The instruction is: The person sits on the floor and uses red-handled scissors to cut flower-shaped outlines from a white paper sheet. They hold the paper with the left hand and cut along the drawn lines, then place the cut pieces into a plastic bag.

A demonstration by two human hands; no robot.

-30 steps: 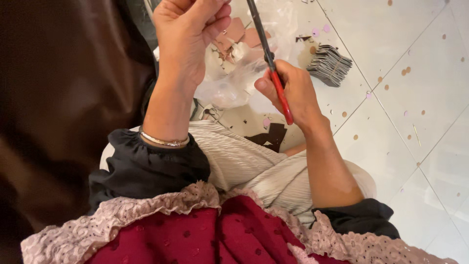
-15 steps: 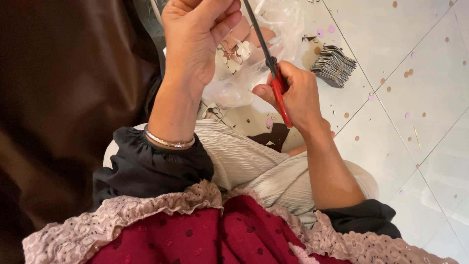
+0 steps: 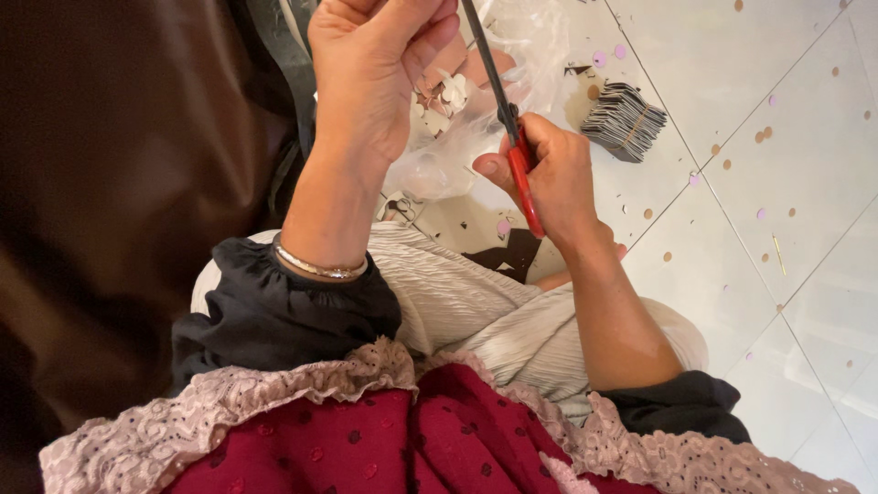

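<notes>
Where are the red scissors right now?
In the head view, upper middle: the right hand grips the red scissors, blades pointing up beside the clear plastic bag.

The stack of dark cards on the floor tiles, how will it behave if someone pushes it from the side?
The stack of dark cards would probably shear and fan out further, since its layers already sit splayed and uneven. It looks light, being thin sheets. On the glossy floor tiles it may slide easily. A pale band seems to cross it, so it might hold together somewhat.

White tiled floor (image 3: 796, 110), pretty messy.
Round paper dots (image 3: 762, 135) scattered all over, a grey bundled stack (image 3: 625, 119) lying further out, dark scraps (image 3: 512, 256) closer in.
</notes>
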